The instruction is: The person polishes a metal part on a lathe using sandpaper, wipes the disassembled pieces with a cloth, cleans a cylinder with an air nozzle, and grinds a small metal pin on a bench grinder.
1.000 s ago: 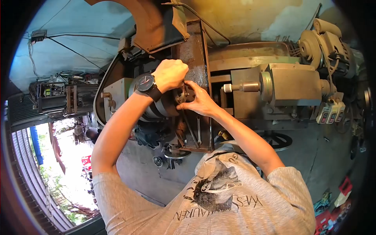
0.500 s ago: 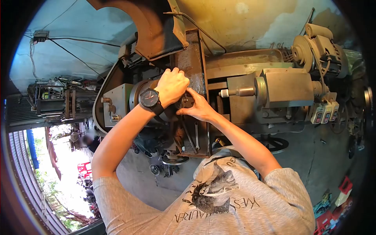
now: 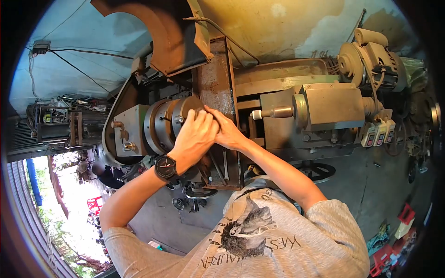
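My left hand [image 3: 198, 132], with a black watch [image 3: 165, 167] on its wrist, is closed at the right face of the round metal chuck [image 3: 162, 123]. Beside it and touching it, my right hand [image 3: 227, 131] has its fingers bent round the same spot. What lies between the fingers is hidden. Below the hands, a wrench [image 3: 225, 167] rests in the rusty metal tray [image 3: 214, 88]. To the right, a spindle with a white tip [image 3: 257, 114] points toward the hands.
A curved rusty guard [image 3: 174, 46] hangs over the chuck. A motor [image 3: 366, 60] and switches [image 3: 379, 134] sit at the right. Below the machine are handwheels [image 3: 320, 172]. A person [image 3: 109, 176] is in the background at left.
My left hand has come down and toward me from above the chuck's right face, uncovering the chuck. My right hand has closed in beside it. The whole view has shifted slightly.
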Tool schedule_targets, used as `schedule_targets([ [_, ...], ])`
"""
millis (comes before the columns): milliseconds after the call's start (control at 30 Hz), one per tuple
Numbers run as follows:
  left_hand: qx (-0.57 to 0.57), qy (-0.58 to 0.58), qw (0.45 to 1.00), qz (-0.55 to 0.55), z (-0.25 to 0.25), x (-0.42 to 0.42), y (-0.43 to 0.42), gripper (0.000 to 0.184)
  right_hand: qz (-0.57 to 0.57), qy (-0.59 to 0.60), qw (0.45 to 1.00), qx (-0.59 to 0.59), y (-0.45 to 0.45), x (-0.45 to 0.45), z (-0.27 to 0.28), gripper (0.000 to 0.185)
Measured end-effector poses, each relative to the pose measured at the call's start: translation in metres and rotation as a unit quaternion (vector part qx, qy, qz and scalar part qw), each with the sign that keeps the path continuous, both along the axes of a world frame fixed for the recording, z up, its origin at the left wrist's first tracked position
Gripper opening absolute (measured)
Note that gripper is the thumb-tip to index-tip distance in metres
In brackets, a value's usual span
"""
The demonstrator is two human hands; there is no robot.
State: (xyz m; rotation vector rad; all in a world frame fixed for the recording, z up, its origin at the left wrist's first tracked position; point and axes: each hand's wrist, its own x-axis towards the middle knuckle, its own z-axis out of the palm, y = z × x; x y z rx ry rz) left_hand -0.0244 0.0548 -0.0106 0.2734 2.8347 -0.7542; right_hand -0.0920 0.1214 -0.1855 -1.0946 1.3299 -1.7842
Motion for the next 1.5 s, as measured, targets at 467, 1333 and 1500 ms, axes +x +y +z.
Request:
schedule_targets([
  [467, -0.017, -0.004, 0.999, 0.052, -0.013, 0.003, -0.004, 0.017, 0.001, 0.023, 1.000, 0.016, 0.001, -0.001, 0.006, 0.093],
  [1333, -0.094, -0.106, 0.984, 0.112, -0.010, -0.010, -0.009, 0.041, -0.111, 0.216, 0.969, 0.049, 0.006, -0.011, 0.016, 0.021],
  [1500, -0.095, -0.102, 0.984, 0.112, -0.010, -0.009, -0.010, 0.040, -0.090, 0.235, 0.965, 0.080, 0.004, 0.000, 0.010, 0.023],
])
